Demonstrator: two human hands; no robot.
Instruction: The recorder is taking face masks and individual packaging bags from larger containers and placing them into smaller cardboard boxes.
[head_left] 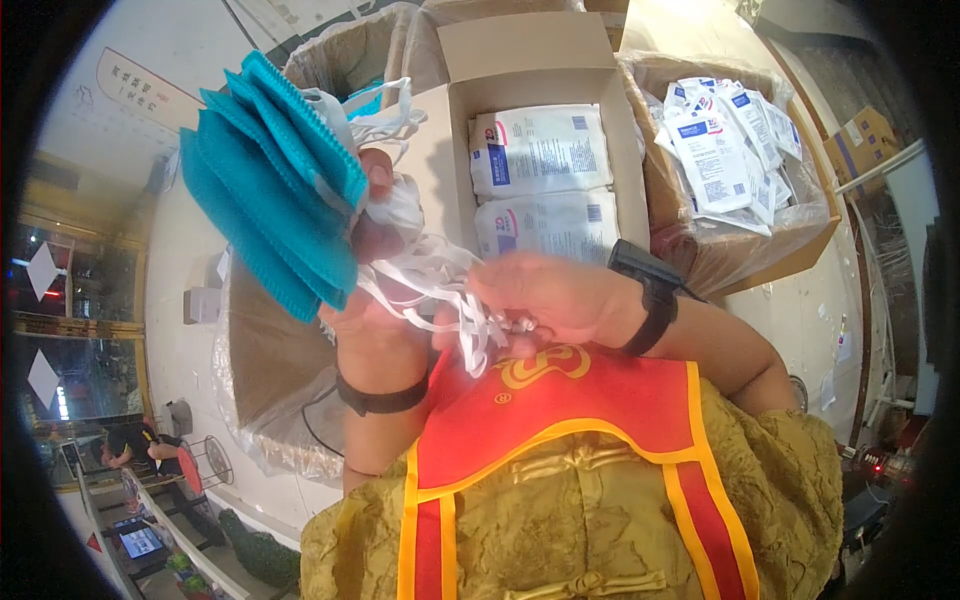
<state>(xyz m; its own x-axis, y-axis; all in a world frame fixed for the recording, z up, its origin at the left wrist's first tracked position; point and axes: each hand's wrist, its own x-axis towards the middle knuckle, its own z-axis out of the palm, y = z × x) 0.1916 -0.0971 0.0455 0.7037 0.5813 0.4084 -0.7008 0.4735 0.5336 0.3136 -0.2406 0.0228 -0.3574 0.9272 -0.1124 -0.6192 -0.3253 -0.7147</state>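
A fanned stack of teal folded face masks (265, 185) with zigzag edges is raised at the upper left. My left hand (375, 225) is closed around the masks at their right edge, its fingers partly covered by white ear loops. Many of these white ear loops (435, 275) trail to the right in a loose bunch. In front of my chest my right hand (540, 290), slightly blurred, pinches the ends of the bunch. Both wrists wear black bands.
Beyond my hands, an open cardboard box (530, 50) holds white printed packets (540, 150). Another plastic-lined carton (790, 240) at right is heaped with similar packets (715, 150). A plastic-lined box (280, 370) stands below the masks, and another lined box (350, 50) is behind them.
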